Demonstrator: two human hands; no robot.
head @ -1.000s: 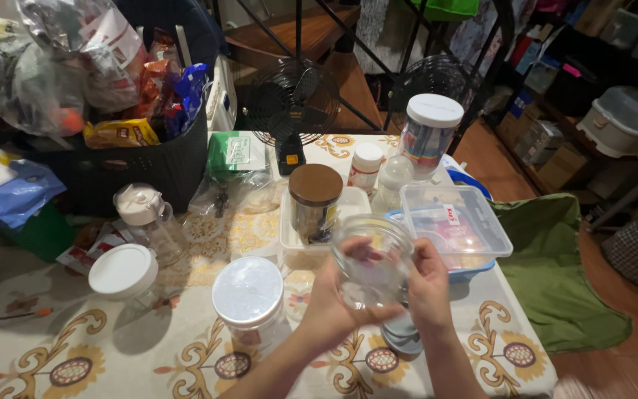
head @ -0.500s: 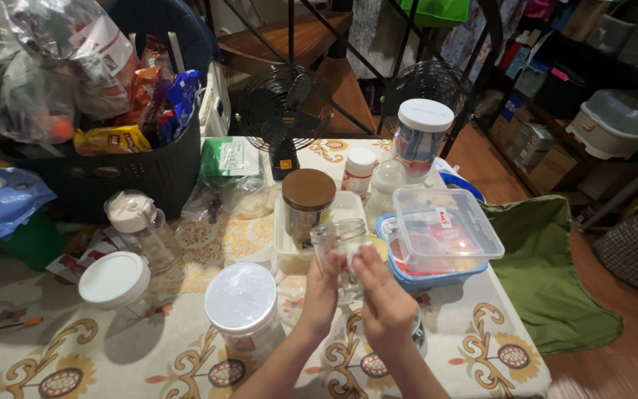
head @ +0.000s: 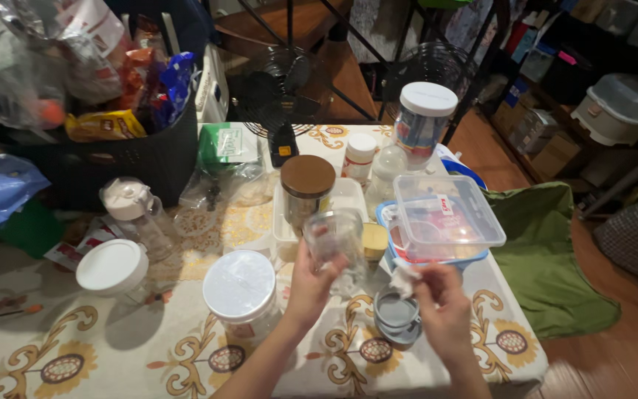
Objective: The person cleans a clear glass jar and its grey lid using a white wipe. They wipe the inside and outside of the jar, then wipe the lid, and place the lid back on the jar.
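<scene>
My left hand (head: 311, 279) grips an empty clear glass jar (head: 334, 240), tilted, above the patterned tablecloth (head: 186, 347). My right hand (head: 437, 295) is off to the right of the jar, pinching a small crumpled white tissue (head: 405, 279). Just below and between the hands lies a round grey lid (head: 396, 314) on the table. A brown-lidded jar (head: 308, 185) stands in a white tray (head: 352, 196) right behind the held jar.
Two white-lidded jars (head: 241, 288) (head: 112, 267) stand to the left. A clear lidded box (head: 444, 214) sits on a blue container at right, a tall canister (head: 422, 118) behind. A dark basket (head: 105, 159) of snacks fills the back left. The table edge runs near a green cloth (head: 548, 258).
My right hand has come off the jar and moved down to the right with the tissue. My left hand keeps the jar, now tilted and held alone.
</scene>
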